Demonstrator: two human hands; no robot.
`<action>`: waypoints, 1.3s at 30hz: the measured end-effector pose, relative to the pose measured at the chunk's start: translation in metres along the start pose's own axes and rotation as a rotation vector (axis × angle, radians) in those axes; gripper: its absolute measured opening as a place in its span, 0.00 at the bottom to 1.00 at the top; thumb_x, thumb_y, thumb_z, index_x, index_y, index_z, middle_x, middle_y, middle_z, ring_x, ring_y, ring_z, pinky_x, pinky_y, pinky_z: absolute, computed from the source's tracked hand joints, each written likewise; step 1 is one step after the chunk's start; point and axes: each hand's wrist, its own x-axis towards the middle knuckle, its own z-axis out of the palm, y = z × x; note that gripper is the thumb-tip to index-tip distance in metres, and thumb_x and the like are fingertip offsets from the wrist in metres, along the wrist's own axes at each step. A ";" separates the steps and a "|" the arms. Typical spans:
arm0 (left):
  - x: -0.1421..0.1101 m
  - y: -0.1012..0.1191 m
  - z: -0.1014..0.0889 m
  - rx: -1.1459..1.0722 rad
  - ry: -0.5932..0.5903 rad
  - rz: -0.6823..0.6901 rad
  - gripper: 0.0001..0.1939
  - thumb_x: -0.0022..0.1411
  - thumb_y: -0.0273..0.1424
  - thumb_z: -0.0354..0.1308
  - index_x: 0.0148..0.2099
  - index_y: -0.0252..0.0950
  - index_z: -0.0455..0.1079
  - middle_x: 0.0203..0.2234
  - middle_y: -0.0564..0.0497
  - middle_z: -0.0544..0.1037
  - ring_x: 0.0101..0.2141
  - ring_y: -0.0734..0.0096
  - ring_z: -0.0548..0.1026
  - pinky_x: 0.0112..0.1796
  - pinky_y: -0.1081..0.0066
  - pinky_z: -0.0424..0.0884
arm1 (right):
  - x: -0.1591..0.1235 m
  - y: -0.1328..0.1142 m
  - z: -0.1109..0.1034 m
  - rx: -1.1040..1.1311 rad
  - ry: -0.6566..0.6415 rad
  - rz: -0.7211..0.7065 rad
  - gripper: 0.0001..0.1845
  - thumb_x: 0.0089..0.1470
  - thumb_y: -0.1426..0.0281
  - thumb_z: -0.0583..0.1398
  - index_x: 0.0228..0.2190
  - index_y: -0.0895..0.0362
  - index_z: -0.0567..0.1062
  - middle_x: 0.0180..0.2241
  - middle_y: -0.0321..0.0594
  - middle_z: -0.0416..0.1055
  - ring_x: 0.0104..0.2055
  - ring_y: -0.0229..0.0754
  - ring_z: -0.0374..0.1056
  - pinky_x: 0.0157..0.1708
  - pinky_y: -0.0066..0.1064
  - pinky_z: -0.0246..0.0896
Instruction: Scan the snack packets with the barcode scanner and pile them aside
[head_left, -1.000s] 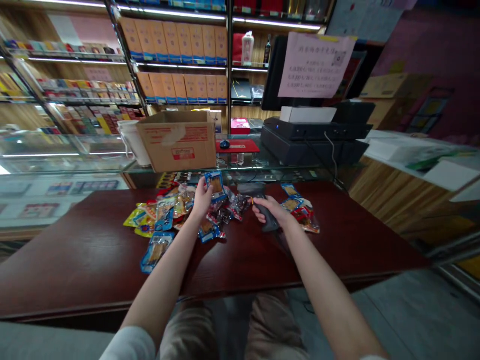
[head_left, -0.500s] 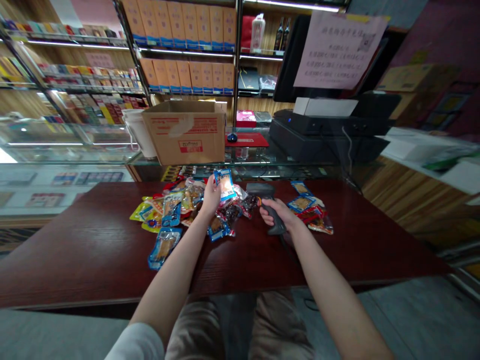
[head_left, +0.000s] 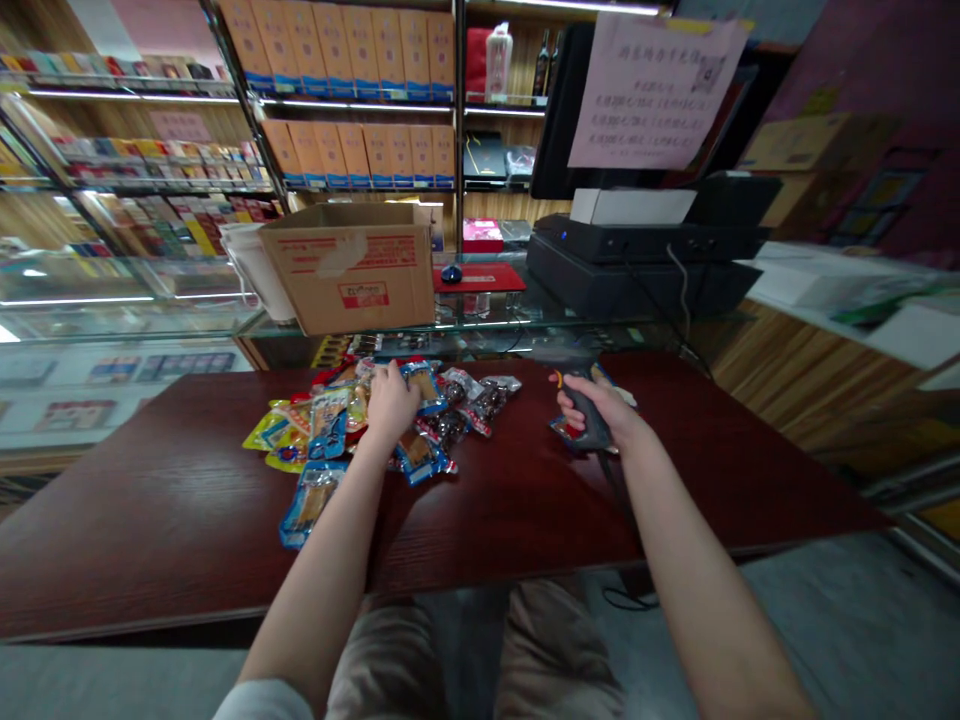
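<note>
My left hand [head_left: 388, 402] rests closed on the heap of snack packets [head_left: 352, 420] on the dark red table [head_left: 187, 510], its fingers around a blue packet [head_left: 424, 385]. My right hand [head_left: 596, 410] grips a dark handheld barcode scanner [head_left: 581, 385] by its handle, lifted to the right of the heap. Under that hand lie a few more packets [head_left: 564, 430], mostly hidden. The scanner's cable [head_left: 616, 480] trails toward me along my right forearm.
A cardboard box [head_left: 349, 265] and a white cup [head_left: 251, 270] stand on the glass counter [head_left: 135, 325] behind the table. A black till machine [head_left: 637, 260] with a paper notice [head_left: 652, 90] stands at the right, a red mouse mat [head_left: 480, 277] beside it. Shelves of goods fill the back wall.
My left hand has lowered the blue packet from in front of the scanner down onto the heap. My right hand has swung the scanner to the right, over the smaller group of packets.
</note>
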 end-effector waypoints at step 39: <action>0.025 0.252 0.237 0.017 -0.685 -0.049 0.38 0.46 0.43 0.67 0.57 0.32 0.66 0.58 0.29 0.67 0.59 0.40 0.65 0.54 0.51 0.60 | -0.013 0.014 -0.114 0.228 0.252 -0.084 0.22 0.44 0.61 0.68 0.37 0.58 0.69 0.18 0.29 0.63 0.14 0.30 0.55 0.12 0.22 0.50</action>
